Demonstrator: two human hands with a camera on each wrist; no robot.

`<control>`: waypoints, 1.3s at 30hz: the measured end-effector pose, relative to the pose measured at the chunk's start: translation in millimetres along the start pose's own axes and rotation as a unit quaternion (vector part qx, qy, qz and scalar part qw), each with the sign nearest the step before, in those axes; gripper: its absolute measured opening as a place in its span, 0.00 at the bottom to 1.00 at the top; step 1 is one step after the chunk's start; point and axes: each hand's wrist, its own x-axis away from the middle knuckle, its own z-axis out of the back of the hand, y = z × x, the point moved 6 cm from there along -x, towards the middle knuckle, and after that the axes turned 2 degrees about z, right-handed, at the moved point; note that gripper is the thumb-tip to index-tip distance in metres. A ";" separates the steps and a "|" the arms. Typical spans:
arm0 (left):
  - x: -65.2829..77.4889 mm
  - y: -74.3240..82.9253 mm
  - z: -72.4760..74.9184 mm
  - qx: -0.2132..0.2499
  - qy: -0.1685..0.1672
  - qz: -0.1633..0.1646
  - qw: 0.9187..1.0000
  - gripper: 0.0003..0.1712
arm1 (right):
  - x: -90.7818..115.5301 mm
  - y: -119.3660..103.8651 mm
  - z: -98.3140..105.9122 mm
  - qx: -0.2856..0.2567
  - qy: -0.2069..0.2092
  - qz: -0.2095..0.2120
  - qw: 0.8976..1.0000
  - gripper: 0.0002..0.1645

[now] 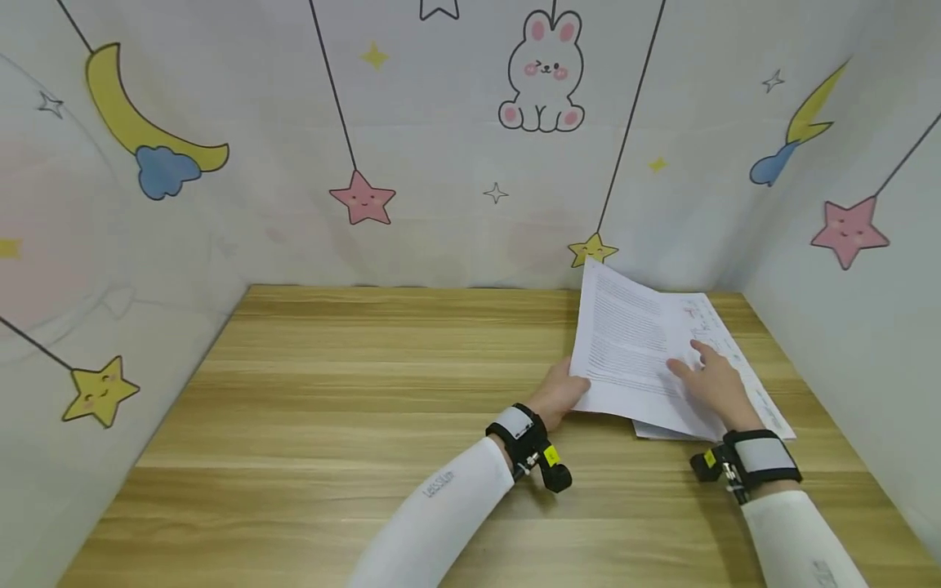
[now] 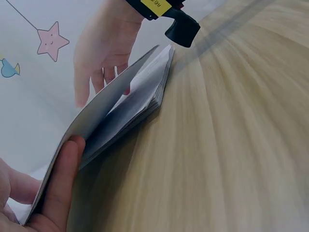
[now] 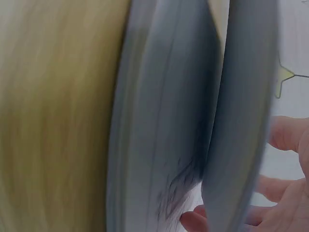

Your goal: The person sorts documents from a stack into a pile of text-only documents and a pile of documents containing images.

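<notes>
A stack of printed papers (image 1: 628,335) lies at the table's right side, its upper part raised along the left edge. My left hand (image 1: 557,394) pinches that raised edge between thumb and fingers (image 2: 62,179). Below the lifted part, the rest of the stack (image 2: 140,99) lies on the table, with drawings or handwriting on its right part (image 1: 702,322). My right hand (image 1: 715,384) is over the papers with its fingers spread and loosely bent. In the right wrist view, a right fingertip (image 3: 193,221) reaches into the gap beside the lifted sheets (image 3: 244,106).
The wood-grain table (image 1: 353,408) extends left and forward of the papers. A pale curtain (image 1: 441,147) with stars, a moon and a rabbit encloses the back and sides. Each wrist wears a black strap with a small camera (image 1: 555,474).
</notes>
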 end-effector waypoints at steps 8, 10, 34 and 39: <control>13.3 12.2 47.3 -0.026 0.016 -0.010 0.999 0.27 | 6.4 -30.1 -11.5 -0.193 -0.063 -0.030 0.979 0.61; 16.0 13.0 58.7 -0.017 0.019 -0.010 1.000 0.27 | 8.6 -39.5 -14.8 -0.245 -0.065 -0.032 0.967 0.60; 77.3 29.7 207.5 -0.073 0.103 -0.019 0.992 0.22 | 16.1 -165.7 -97.7 -0.372 -0.080 0.047 0.924 0.28; 88.9 27.7 240.4 -0.090 0.134 -0.011 0.987 0.22 | 17.4 -191.1 -117.6 -0.354 -0.078 0.056 0.930 0.27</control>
